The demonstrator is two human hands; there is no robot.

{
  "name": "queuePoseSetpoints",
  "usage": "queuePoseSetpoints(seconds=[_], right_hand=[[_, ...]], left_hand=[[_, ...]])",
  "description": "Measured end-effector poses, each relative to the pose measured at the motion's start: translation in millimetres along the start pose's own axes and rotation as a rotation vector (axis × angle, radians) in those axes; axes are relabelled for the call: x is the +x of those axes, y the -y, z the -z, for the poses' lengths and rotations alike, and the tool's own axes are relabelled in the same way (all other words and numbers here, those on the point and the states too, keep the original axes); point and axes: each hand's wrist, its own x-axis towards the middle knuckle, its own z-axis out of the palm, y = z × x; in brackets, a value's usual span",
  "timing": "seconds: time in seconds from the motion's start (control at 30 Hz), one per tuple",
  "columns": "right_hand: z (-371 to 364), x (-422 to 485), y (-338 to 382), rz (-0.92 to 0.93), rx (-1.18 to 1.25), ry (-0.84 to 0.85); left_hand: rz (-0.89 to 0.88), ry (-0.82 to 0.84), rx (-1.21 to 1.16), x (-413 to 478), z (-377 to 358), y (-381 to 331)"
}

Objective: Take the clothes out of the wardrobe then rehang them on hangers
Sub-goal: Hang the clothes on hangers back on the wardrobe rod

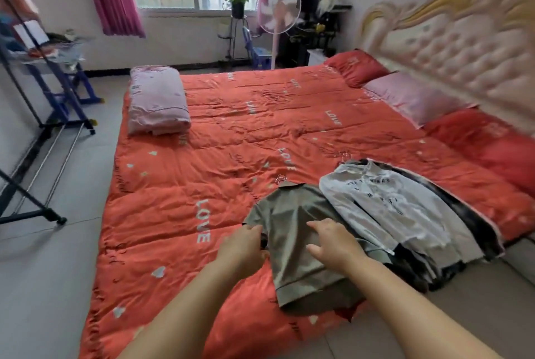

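Limp, light olive shirt (292,245): left hand (245,244) pinches its sleeve, right hand (333,238) fingers loosely spread; best lifted by shoulders.

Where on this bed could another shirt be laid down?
Bare: the middle of the red quilted bedspread, between the folded pink quilt, the pillows and the olive-green shirt; also the strip left of that shirt. Crowded: the near right, where a white printed shirt overlaps dark clothes.

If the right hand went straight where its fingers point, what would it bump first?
Probably the olive shirt: the right hand hovers open over it, fingers aimed at its middle. Whether it already touches is unclear.
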Motion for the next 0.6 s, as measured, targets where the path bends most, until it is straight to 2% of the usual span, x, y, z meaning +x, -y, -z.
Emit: queuePoseSetpoints(seconds=[0.27,0.6], right_hand=[[18,64,-57,-0.103,0.002,0.011],[26,235,-133,0.018,-0.004,0.189]], left_hand=[[-0.042,0.055,0.032,90,2,-34],[0.139,0.128,-0.037,254,-11,-67]])
